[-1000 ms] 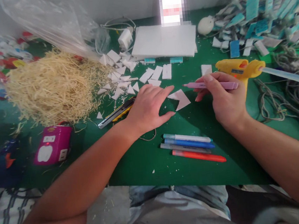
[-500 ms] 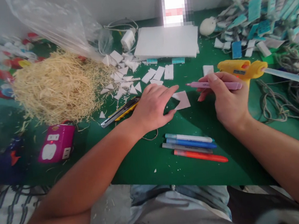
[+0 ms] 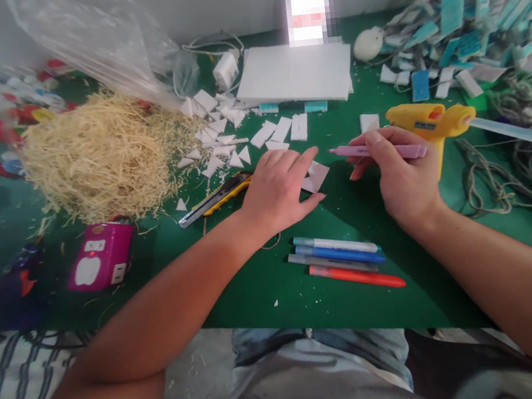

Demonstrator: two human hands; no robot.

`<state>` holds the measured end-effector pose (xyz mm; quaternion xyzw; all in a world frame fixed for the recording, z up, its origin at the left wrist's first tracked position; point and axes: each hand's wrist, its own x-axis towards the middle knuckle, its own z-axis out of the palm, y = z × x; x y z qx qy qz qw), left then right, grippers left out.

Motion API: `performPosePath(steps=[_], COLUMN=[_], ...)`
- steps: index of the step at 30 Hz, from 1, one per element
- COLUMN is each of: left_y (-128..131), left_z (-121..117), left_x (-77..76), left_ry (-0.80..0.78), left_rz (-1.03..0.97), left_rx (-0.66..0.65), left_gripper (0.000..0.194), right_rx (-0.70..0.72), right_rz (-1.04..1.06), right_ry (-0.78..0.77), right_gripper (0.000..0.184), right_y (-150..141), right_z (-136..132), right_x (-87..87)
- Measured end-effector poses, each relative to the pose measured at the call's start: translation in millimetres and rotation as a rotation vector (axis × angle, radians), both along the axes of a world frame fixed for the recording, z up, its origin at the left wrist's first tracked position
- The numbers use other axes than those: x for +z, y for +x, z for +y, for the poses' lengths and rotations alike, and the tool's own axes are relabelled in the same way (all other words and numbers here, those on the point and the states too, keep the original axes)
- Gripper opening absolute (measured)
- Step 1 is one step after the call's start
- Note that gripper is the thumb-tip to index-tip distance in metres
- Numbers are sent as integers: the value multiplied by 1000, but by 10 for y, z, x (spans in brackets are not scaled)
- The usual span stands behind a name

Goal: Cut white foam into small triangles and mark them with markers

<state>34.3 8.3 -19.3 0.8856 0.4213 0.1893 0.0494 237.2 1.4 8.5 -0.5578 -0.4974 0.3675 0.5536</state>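
Observation:
My left hand (image 3: 280, 187) lies on the green table with fingers stretched over a small white foam piece (image 3: 316, 176), covering most of it; the thumb rests below the piece. My right hand (image 3: 398, 177) is closed around a pale purple marker (image 3: 377, 151), held level with its tip pointing left toward the foam piece, a short gap away. A yellow glue gun (image 3: 430, 122) stands just behind my right hand.
Three markers (image 3: 342, 260) lie near the front edge. A utility knife (image 3: 214, 199) sits left of my left hand. A straw pile (image 3: 102, 155), white foam offcuts (image 3: 222, 138), a white foam board (image 3: 295, 73), a pink box (image 3: 97, 262) and teal tags (image 3: 460, 24) surround the work spot.
My left hand slid right and over the white foam piece, turning and covering more of it. My right hand with the marker stayed almost still.

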Motion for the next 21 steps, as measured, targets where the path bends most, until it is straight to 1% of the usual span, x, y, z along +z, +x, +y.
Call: performPosePath(steps=[3,5,7,11,14,18,21], left_y=[-44,-94,-138,-157,-104,-3,55], left_z=[22,27,23,4,-5,-14,-13], left_x=[4,14,25,44,51,54,51], left_ry=[-22,-43,-40,-19,-20,-5,-20], left_rz=[-20,-37,-47,-45,-6,45,64], left_rx=[-65,-90,-89,14,89,143,161], left_gripper=[50,54,60,60,68,78,83], right_rx=[-2,-8,-8,-14,-26,-15,0], right_rz=[15,12,-5,-18,-21,-24,-59], right_ry=[1,-5,-6,-33,-76,-93,-52], right_gripper=[20,20,19,19,21,20,18], right_y=[0,6,14,10,-6,-2,27], right_z=[0,3,8,15,16,16,21], right_x=[5,1,-6,-4,13,4,-42])
